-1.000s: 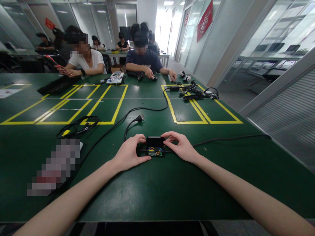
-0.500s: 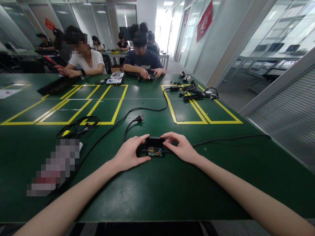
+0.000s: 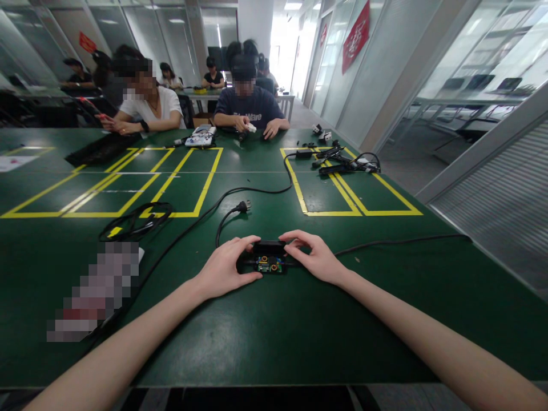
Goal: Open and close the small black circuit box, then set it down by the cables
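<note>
In front of me on the table lies a small black housing with a circuit board (image 3: 270,264) showing in it, green with coils and small parts. A black cover (image 3: 269,247) stands tilted along the far side of the board. My left hand (image 3: 225,264) grips the cover's left end with its fingers, while its thumb rests by the near left corner of the housing. At the cover's right end, my right hand (image 3: 312,256) pinches it between thumb and fingers. Black cable (image 3: 385,242) leads off to the right from behind my right hand.
A power plug (image 3: 243,206) on a black lead lies beyond my left hand. To the left are a coiled cable (image 3: 135,221) and a blurred-out object (image 3: 100,291). Yellow tape marks the green table; black parts (image 3: 338,160) lie far right. Co-workers sit opposite.
The black cover has tipped slightly and sits a touch lower; my hands barely moved. Across the table, a co-worker's hand now lifts a small white piece.
</note>
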`<state>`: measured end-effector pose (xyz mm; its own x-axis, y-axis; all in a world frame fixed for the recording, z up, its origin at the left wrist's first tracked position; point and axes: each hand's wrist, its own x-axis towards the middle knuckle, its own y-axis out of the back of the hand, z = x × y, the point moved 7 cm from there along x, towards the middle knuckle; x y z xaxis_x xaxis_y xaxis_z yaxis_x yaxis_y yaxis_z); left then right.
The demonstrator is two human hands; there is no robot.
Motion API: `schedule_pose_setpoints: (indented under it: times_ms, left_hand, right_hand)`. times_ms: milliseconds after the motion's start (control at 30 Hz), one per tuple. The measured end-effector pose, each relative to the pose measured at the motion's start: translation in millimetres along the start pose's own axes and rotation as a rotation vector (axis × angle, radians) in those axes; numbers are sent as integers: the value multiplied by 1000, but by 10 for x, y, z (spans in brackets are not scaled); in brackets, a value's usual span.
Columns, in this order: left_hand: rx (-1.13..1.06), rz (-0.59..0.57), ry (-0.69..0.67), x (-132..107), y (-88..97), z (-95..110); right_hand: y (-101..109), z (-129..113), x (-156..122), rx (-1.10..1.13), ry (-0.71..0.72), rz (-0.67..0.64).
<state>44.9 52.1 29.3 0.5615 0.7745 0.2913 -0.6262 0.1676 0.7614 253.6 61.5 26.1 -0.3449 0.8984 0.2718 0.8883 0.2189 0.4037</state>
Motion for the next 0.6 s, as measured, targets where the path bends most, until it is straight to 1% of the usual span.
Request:
schedule_pose_setpoints:
  times_ms: [167,333,433,600]
  left_hand:
    - [-29,-13,-6,6,3,36]
    - [-20,-20,1,12,3,47]
    - [-21,-19,4,15,-1,40]
    - [-16,-13,-14,14,-1,41]
  right_hand:
    - [-2,-29,1,-6,11,-37]
    - [9,-40,-1,-42,36,-47]
    - [14,-27,-2,-20,49,-48]
    - [-5,5,-10,61,26,-98]
